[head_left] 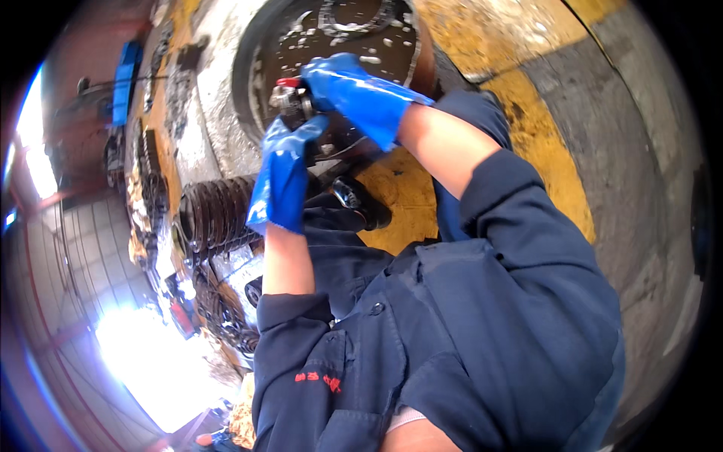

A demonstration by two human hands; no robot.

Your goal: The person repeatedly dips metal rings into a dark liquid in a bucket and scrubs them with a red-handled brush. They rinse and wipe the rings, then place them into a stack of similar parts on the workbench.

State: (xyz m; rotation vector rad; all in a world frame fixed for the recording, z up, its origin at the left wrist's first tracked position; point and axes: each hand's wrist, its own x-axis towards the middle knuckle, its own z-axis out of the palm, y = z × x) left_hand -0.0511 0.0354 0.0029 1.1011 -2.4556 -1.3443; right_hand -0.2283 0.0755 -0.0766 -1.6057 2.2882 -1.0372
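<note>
Both my hands wear long blue rubber gloves and meet over a round tub (242, 83) of dark liquid with pale foam. Between them is a small silvery metal part with a red piece on top (290, 96); its exact kind cannot be made out. My left hand (290, 137) is closed on its lower side. From above and to the right, my right hand (331, 81) closes on it, hiding part of it. A ring-shaped metal piece (354, 29) shows at the far side of the tub.
A stack of dark ribbed metal rings (215, 215) lies left of my left forearm. Below it are tangled dark parts (222, 309). My shoe (361, 202) rests on the stained yellow floor (403, 200) close to the tub. A blue object (126, 83) stands at the far left.
</note>
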